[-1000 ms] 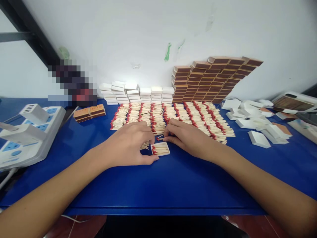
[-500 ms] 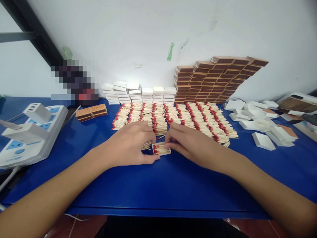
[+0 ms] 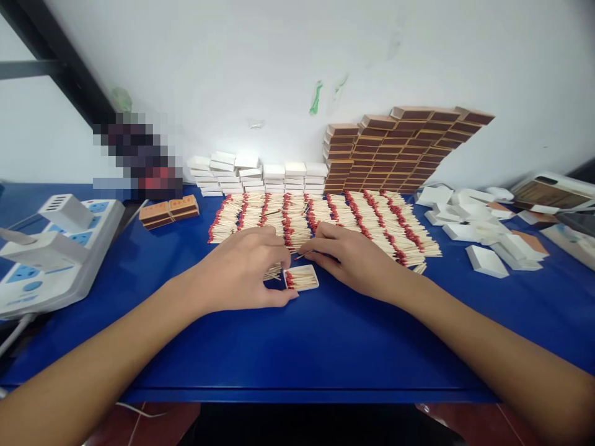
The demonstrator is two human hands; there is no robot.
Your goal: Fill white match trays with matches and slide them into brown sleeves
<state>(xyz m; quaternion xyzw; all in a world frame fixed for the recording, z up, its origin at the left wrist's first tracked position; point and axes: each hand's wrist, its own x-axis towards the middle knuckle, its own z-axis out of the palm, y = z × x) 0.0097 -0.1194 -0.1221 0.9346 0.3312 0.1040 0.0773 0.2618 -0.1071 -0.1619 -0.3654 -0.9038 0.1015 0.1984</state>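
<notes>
A small white tray (image 3: pixel 315 285) holding red-headed matches (image 3: pixel 302 280) lies on the blue table, between my hands. My left hand (image 3: pixel 248 266) is at its left end, thumb below and fingers above, steadying it. Just above the tray's right end, my right hand (image 3: pixel 344 254) pinches a match (image 3: pixel 301 255) near the front of the match rows. Those rows of loose matches (image 3: pixel 372 214), with red heads in bands, spread behind both hands. Some loose matches show under my left fingers.
Brown matchboxes (image 3: pixel 400 148) and white trays (image 3: pixel 274 178) are stacked against the wall. More white trays (image 3: pixel 486 260) lie in a heap at right. At left are a wrapped matchbox pack (image 3: pixel 170 212) and a power strip (image 3: pixel 88 266) with plugs.
My right hand has moved from the tray up to the edge of the match rows. The tray's matches are now uncovered. My left hand stays beside the tray.
</notes>
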